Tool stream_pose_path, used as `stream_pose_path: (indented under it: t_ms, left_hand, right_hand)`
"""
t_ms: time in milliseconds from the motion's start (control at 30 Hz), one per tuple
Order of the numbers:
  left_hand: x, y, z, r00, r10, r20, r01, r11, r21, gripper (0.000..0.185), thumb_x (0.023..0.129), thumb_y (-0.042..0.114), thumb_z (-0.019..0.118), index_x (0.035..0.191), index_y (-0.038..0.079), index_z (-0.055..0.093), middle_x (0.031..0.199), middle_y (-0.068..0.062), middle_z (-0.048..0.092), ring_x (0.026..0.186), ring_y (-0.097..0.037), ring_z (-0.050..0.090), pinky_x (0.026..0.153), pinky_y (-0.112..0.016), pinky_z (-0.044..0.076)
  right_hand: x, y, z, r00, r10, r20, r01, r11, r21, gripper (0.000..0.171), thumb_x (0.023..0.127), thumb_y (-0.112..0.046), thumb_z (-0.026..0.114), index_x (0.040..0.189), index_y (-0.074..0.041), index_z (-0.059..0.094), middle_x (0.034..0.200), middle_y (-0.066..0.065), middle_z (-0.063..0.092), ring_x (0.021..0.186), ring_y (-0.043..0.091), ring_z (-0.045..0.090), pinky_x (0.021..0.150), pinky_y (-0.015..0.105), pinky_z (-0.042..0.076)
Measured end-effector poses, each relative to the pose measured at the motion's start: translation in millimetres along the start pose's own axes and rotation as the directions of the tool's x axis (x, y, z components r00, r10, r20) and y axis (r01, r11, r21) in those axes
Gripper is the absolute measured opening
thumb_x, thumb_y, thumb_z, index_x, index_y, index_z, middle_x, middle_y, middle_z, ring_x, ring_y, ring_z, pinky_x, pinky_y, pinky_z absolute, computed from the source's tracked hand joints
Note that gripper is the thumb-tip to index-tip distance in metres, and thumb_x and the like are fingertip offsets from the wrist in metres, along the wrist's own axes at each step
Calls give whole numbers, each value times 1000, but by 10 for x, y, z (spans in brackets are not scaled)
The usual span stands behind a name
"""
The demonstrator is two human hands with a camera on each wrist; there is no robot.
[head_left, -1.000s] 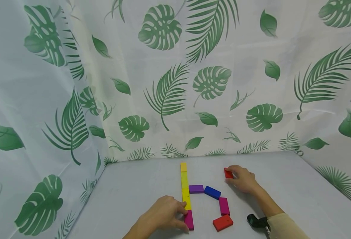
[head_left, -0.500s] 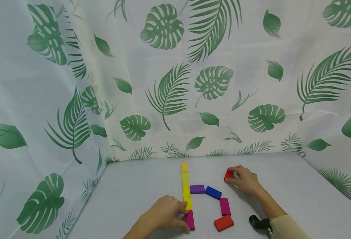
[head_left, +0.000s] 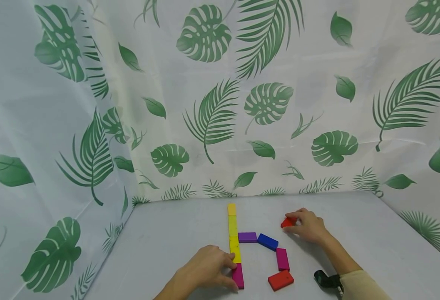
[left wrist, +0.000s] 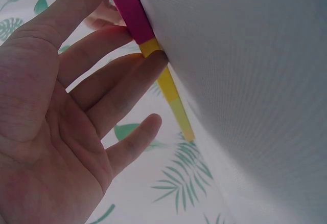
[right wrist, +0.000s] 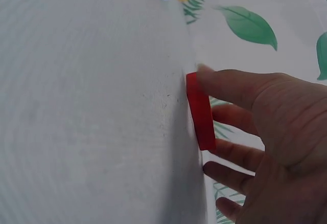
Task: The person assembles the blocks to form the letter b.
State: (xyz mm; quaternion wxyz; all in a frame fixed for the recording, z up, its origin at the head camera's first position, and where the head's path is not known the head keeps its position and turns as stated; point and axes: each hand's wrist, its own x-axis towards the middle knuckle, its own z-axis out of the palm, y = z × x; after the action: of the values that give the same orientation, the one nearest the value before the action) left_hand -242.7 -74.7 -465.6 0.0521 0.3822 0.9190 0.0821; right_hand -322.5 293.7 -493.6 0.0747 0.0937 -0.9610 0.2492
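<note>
My left hand [head_left: 208, 268] rests beside the magenta block [head_left: 238, 278] at the near end of a straight row. Its relaxed fingers and thumb touch that block, and a fingertip reaches the yellow block [head_left: 234, 249] beyond it. In the left wrist view the fingers [left wrist: 122, 88] are loosely spread along the row. At the back right, my right hand [head_left: 307, 226] pinches a red block [right wrist: 201, 112] between thumb and fingers, low over or on the tabletop. That block is partly covered by the fingers in the head view.
A purple block [head_left: 247, 237], a blue block [head_left: 267, 241], a second magenta block [head_left: 282, 259] and another red block [head_left: 281, 280] curve off the row's right side. A black object [head_left: 325, 279] is near the right sleeve. Leaf-printed curtains [head_left: 212, 125] surround the table.
In the right hand's fingers the red block has turned, its long side now slanting more sideways. The left hand and the laid blocks stay put; the view shifted slightly.
</note>
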Motion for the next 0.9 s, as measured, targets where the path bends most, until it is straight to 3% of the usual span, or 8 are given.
stream_pose_path:
  t_ms: [133,300,667,900]
  left_hand:
    - [3,2,-3,1000,-11,9,11,1000,-11,50,76,64,85,117,36,80,128,12,73,113,-3,68,97,-27,53]
    - [3,7,-2,1000,-18,11,18,1000,-14,50,76,64,85,117,36,80,128,13,73,115,-3,68,98,-28,53]
    - [-7,24,-24,1000,-14,8,14,1000,-7,50,76,63,85,117,35,80,127,12,74,113,-3,69,98,-28,54]
    - [-5,31,-25,1000,-22,11,22,1000,-10,51,76,63,85,117,35,80,127,13,73,114,-3,68,97,-27,53]
  right_hand:
    - [4,-6,0,999,-14,38,15,1000,-16,59,81,-27,89,132,-4,70,133,23,66,117,42,62,94,68,48]
    - [-21,-44,-10,999,-8,42,9,1000,-9,56,83,-21,88,132,-3,70,133,24,67,117,43,63,95,62,54]
    - [-33,-69,-20,998,-68,-13,66,991,-116,52,79,-29,90,120,-1,75,115,18,70,100,30,64,82,49,60]
    - [-29,-71,-29,996,-83,21,84,993,-86,40,80,-26,90,109,-2,76,97,7,68,87,20,59,78,43,58]
